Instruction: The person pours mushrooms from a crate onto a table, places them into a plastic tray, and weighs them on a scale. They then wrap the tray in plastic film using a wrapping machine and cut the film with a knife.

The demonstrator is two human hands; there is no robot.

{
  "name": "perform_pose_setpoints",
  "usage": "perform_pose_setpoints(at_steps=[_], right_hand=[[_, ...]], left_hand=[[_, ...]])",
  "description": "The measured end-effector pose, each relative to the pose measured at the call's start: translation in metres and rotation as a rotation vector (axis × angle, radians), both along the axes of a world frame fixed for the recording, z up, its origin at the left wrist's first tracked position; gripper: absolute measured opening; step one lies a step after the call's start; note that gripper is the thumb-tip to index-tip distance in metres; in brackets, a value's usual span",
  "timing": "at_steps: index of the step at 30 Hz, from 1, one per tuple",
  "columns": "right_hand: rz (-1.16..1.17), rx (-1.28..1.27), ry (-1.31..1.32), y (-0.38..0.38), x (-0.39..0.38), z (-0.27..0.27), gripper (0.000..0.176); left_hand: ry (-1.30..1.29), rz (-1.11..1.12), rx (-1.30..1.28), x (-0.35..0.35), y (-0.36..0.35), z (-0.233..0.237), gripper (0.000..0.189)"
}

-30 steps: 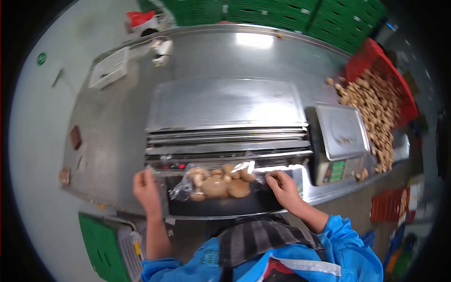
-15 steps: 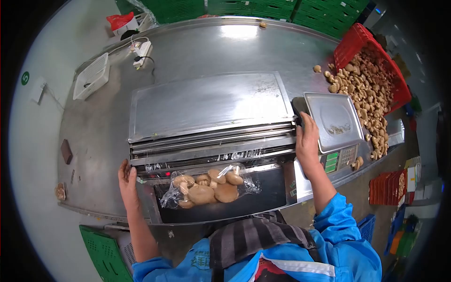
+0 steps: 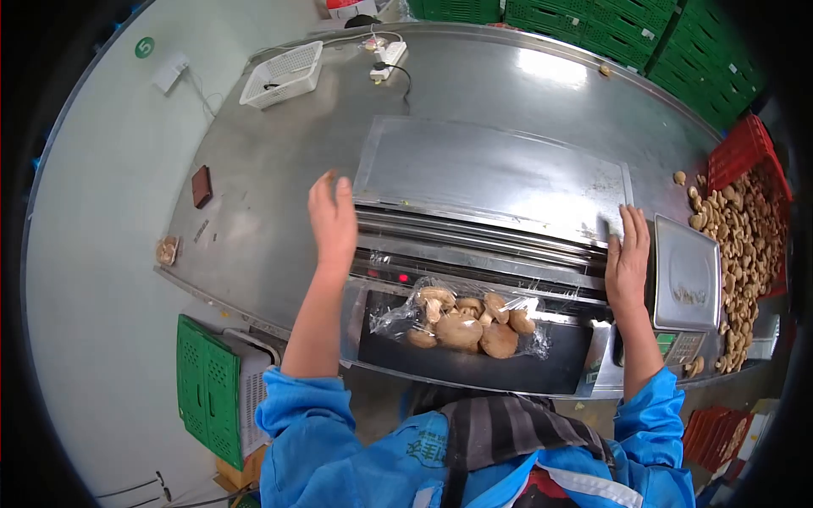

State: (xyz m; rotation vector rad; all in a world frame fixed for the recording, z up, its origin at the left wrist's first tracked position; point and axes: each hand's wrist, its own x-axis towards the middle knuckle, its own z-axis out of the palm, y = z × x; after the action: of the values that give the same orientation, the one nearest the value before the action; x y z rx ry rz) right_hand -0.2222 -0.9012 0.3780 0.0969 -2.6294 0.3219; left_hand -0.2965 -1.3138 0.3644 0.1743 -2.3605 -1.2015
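Note:
A film-wrapping machine with a flat metal top plate [image 3: 491, 161] and long metal rollers [image 3: 483, 234] lies before me. My left hand [image 3: 333, 222] is by the left end of the rollers, fingers up and thumb apart, holding nothing. At the other end, my right hand [image 3: 628, 261] rests at the machine's right side, its fingers stretched toward the plate's corner. A pack of brown mushrooms in clear film [image 3: 460, 328] sits between my arms on the black pad [image 3: 389, 351] at the front; neither hand touches it.
Right of the machine stands a scale with a metal pan [image 3: 684, 275]. Beyond it, loose mushrooms [image 3: 741, 245] spill from a red crate [image 3: 745, 152]. A white basket [image 3: 284, 76], a power strip [image 3: 389, 61] and a brown block [image 3: 201, 186] lie on the metal table [image 3: 262, 195]. Green crates [image 3: 584, 25] are stacked behind.
My left hand has moved from the machine's front left corner back to the rollers' left end. My right hand stays at the right end. The view has swung left.

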Motion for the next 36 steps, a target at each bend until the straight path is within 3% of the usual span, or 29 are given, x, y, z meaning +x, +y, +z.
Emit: perform_pose_setpoints(at_steps=[3, 10, 13, 16, 18, 21, 25, 28, 33, 36], right_hand=[[0.014, -0.019, -0.022, -0.002, 0.003, 0.003, 0.044], [0.127, -0.021, -0.017, -0.006, 0.01, 0.003, 0.051], [0.093, 0.104, -0.016, -0.007, 0.01, 0.004, 0.052], [-0.022, 0.095, 0.126, -0.008, 0.011, 0.06, 0.046], [0.068, 0.013, 0.49, -0.004, 0.019, 0.118, 0.038], [0.123, -0.238, 0.495, 0.005, 0.03, 0.138, 0.032], [0.183, -0.267, 0.143, -0.006, 0.043, 0.092, 0.027], [0.236, -0.23, 0.11, -0.013, 0.04, 0.063, 0.027], [0.128, -0.086, 0.07, -0.014, 0.009, 0.02, 0.033], [0.134, -0.05, -0.019, -0.017, 0.01, 0.0, 0.039]], left_hand=[[0.001, -0.06, -0.246, -0.001, 0.006, -0.006, 0.047], [0.11, -0.112, -0.428, 0.013, 0.014, -0.008, 0.042], [0.133, -0.112, -0.428, 0.013, 0.015, -0.006, 0.041], [0.189, -0.045, -0.383, 0.012, 0.006, 0.017, 0.041], [0.299, 0.036, -0.349, 0.016, -0.007, 0.048, 0.04], [0.314, 0.038, -0.134, 0.014, -0.011, 0.076, 0.039], [0.251, 0.027, -0.059, 0.026, -0.012, 0.067, 0.04], [0.194, 0.079, -0.05, 0.042, -0.015, 0.05, 0.041], [0.215, 0.119, 0.074, 0.019, -0.018, 0.012, 0.037], [0.133, 0.062, -0.076, 0.008, 0.0, -0.01, 0.036]])
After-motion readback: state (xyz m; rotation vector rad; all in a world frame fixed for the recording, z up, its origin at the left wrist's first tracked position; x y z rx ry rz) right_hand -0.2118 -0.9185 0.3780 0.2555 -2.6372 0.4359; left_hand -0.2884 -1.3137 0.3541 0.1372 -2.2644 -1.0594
